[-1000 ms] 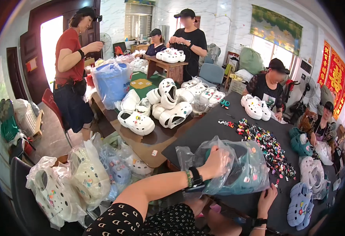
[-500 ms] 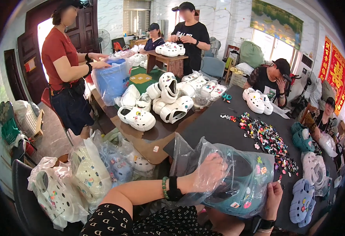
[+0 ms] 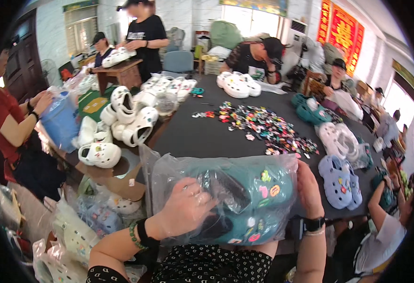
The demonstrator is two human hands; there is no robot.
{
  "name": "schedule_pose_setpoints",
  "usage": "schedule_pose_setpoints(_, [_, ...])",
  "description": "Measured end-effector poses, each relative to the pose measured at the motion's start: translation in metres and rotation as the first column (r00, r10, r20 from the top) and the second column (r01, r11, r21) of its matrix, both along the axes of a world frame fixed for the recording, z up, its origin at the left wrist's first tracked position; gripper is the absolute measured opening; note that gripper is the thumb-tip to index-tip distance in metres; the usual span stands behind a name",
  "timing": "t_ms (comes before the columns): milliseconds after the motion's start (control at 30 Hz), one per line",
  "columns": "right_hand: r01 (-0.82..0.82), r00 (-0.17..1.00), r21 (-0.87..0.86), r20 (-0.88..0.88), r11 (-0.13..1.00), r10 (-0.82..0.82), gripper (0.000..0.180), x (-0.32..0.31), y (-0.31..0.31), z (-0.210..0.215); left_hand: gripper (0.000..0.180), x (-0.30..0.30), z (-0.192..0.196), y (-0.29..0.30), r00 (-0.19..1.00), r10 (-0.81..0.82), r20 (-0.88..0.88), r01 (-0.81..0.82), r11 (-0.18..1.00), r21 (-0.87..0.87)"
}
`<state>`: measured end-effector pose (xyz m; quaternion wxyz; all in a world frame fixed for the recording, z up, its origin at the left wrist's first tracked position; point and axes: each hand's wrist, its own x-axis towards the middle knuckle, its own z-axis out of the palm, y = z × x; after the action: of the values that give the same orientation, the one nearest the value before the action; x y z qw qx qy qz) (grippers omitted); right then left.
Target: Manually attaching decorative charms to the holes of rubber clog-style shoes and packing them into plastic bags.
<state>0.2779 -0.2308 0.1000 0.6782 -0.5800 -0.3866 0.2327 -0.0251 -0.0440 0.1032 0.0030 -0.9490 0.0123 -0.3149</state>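
A pair of teal clogs (image 3: 237, 188), dotted with colourful charms, lies inside a clear plastic bag (image 3: 162, 165) just above my lap. My left hand (image 3: 188, 207) reaches into the bag's left end by the heels, its fingers bent and apart under the film. Along the bag's right end, by the toes, my right hand (image 3: 308, 188) grips the bag, its fingertips partly hidden behind it. Beyond the bag, a heap of small colourful shoe charms (image 3: 263, 125) is spread over the dark table (image 3: 188, 139).
Blue clogs (image 3: 336, 184) and white clogs (image 3: 336, 140) line the table's right side. A white pair (image 3: 237, 85) stands at the far edge. Piled white clogs (image 3: 131, 125) sit at left, above bagged clogs (image 3: 75, 236). Several people work around the table.
My view has swung to the right. The bag now lies more level and squarely before me; my right hand has moved up along its right end. My left hand remains inside.
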Motion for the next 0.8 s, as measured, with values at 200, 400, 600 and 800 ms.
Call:
schedule_pose_setpoints(200, [0.344,0.87,0.011,0.372,0.939,-0.324,0.016,0.003,-0.004,-0.004,0.024,0.002,0.005,-0.005,0.997,-0.073,0.035,0.071,0.996,0.047])
schedule_pose_setpoints(400, [0.432,0.823,0.105,0.36,0.896,-0.44,0.022,0.016,-0.017,0.007,0.024,0.003,0.009,0.001,0.999,-0.043,0.015,0.042,0.998,0.043])
schedule_pose_setpoints(600, [0.32,0.929,-0.126,0.235,0.939,-0.285,0.03,0.022,-0.036,-0.007,0.041,0.0,0.014,0.005,0.997,-0.079,0.023,0.08,0.997,-0.017])
schedule_pose_setpoints(800, [-0.119,0.993,-0.255,-0.024,0.959,0.117,0.061,-0.026,-0.06,-0.021,0.034,-0.009,0.015,0.011,0.985,0.167,0.05,-0.164,0.984,-0.066])
